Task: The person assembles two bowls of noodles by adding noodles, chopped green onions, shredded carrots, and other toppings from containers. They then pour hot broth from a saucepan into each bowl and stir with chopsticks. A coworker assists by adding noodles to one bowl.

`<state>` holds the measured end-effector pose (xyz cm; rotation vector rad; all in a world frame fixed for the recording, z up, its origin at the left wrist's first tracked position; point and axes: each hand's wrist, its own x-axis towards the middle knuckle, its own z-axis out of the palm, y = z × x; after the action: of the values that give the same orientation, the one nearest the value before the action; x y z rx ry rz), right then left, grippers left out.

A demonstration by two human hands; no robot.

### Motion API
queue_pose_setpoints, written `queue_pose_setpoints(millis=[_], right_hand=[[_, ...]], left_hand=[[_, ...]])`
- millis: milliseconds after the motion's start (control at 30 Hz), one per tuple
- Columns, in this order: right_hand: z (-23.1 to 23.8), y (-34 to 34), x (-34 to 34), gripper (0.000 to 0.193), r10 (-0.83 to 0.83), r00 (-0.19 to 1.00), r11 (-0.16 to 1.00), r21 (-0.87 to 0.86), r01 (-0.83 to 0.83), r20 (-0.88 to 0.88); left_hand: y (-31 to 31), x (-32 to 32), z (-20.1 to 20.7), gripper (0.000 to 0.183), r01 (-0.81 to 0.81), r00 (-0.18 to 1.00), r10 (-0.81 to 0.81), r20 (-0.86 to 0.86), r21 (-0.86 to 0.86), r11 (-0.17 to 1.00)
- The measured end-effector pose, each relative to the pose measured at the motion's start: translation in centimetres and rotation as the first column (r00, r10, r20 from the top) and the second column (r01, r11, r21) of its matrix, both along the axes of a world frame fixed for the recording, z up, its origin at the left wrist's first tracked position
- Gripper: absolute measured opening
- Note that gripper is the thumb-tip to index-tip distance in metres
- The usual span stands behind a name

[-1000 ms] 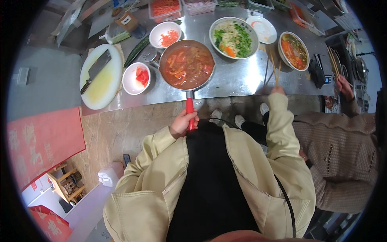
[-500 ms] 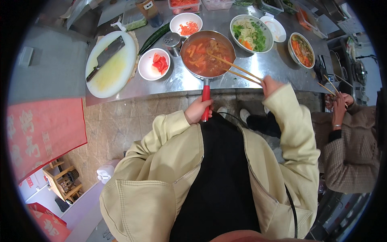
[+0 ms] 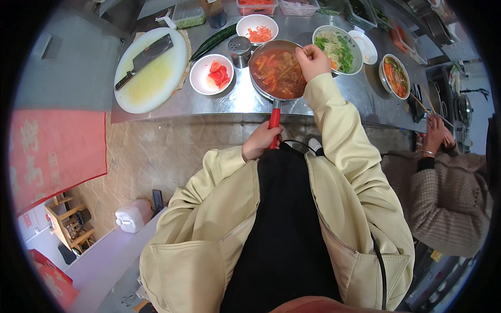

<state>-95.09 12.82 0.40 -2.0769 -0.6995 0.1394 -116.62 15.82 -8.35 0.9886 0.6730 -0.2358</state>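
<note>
My left hand (image 3: pixel 262 141) is closed around the red handle (image 3: pixel 275 119) of a small metal saucepan (image 3: pixel 261 91) at the counter's front edge. Reddish broth with orange strips and brownish pieces (image 3: pixel 276 70) fills it. My right hand (image 3: pixel 314 61) is over the pan's right rim, fingers pinched together. The chopsticks it held half a second ago are hidden from this angle. Left of the pan are a steel shaker (image 3: pixel 239 52) and a white bowl of cut tomato (image 3: pixel 219 74). Behind it stands a bowl of chopped orange bits (image 3: pixel 259 34). A bowl of noodles and greens (image 3: pixel 336 51) sits just right.
A cleaver (image 3: pixel 151 55) lies on a round white cutting board (image 3: pixel 141 99) at left, beside a cucumber (image 3: pixel 213 43). At right are a small white plate (image 3: pixel 367 49) and a bowl of soup (image 3: pixel 395 77). A co-worker's hands (image 3: pixel 436 134) hold chopsticks nearby.
My right hand has moved left and forward, from in front of the counter to above the pan's right rim. My left hand keeps its grip on the handle. The view has shifted slightly.
</note>
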Motion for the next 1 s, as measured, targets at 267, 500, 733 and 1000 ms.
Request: queue_pose_setpoints(millis=[267,500,733,1000], right_hand=[[-0.1,-8.7,2.2,0.021,0.351,0.923,0.892,-0.242,-0.381,-0.159],[-4.7,-5.7,3.0,0.018,0.391,0.918,0.919,-0.077,-0.386,0.069],[-1.6,-10.9,5.4,0.014,0.512,0.843,0.856,-0.172,-0.487,0.163],[-2.3,-7.0,0.5,0.013,0.614,0.789,0.789,-0.061,-0.611,0.038]], left_hand=[[0.5,-0.7,-0.6,0.021,0.011,0.999,-0.012,0.053,0.007,1.000],[0.3,-0.7,-0.6,0.021,-0.005,0.999,0.005,0.044,0.000,1.000],[0.3,-0.8,-0.4,0.021,-0.005,0.999,0.006,0.053,-0.015,1.000],[0.0,-0.8,-0.4,0.021,-0.025,0.999,0.026,0.027,-0.011,1.000]])
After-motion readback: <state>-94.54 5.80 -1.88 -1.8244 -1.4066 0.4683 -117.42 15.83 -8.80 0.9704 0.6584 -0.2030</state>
